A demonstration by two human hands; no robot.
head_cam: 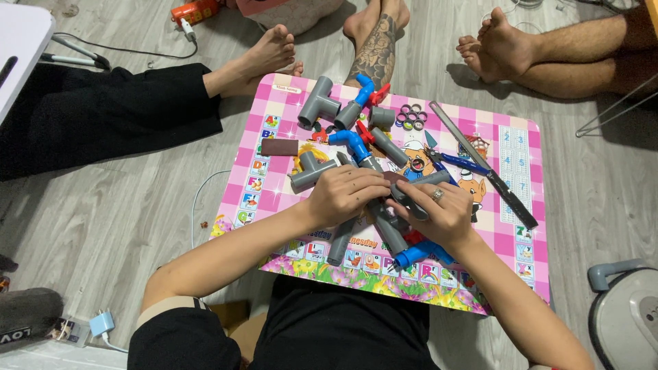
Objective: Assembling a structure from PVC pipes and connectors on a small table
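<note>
Head cam: my left hand (346,193) and right hand (439,214) both curled tight round grey pipe assy (384,223), mid pink table (521,147); loose tees (317,103) lie behind.

A small white label (287,88) sits at the pink table's (528,260) far-left corner.

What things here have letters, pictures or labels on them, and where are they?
Play table top: on the floor under both hands, rectangular, pink checks, with picture tiles round its edge, a number chart at right and a cartoon in the middle.
Orange packet: top edge, on the floor, small and oblong.
Dark label: bottom left corner, pale lettering.
No screens show.
</note>
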